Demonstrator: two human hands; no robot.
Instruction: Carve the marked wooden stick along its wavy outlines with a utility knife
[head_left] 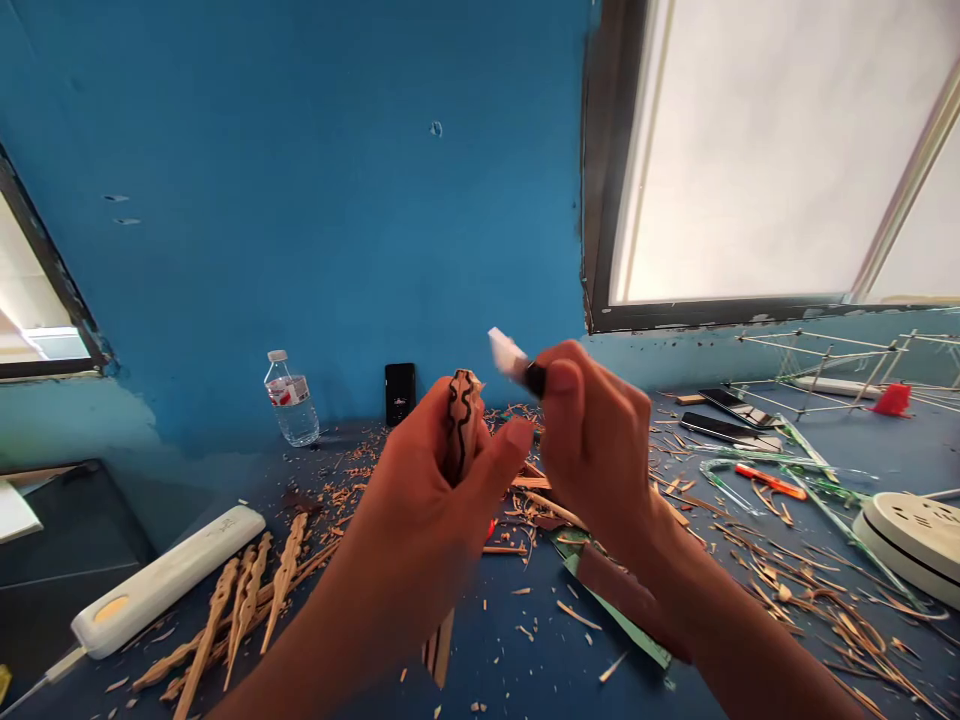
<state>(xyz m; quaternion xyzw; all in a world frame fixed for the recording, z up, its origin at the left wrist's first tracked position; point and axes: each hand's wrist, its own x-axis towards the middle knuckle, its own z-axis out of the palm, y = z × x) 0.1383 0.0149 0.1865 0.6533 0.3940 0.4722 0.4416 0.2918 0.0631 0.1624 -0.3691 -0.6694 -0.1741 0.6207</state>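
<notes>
My left hand [435,480] is wrapped round a piece of wood [463,425] with wavy black lines drawn on its face. The wood's upper end sticks up between thumb and fingers, its edge roughly cut; its lower end shows below the hand. To the right, my right hand [589,420] grips a knife [510,354] by its dark handle. The pale blade is slightly blurred, points up and left, and stands apart from the wood. Several carved wooden sticks [247,610] with shaped ends lie to the left of my left forearm.
A water bottle [292,400] and a dark phone [400,394] stand by the blue wall. A white power strip [172,575] lies left. Wood shavings [847,610] litter the table. At right are an orange cutter [770,481], a white round device [915,540] and a stick frame [825,370].
</notes>
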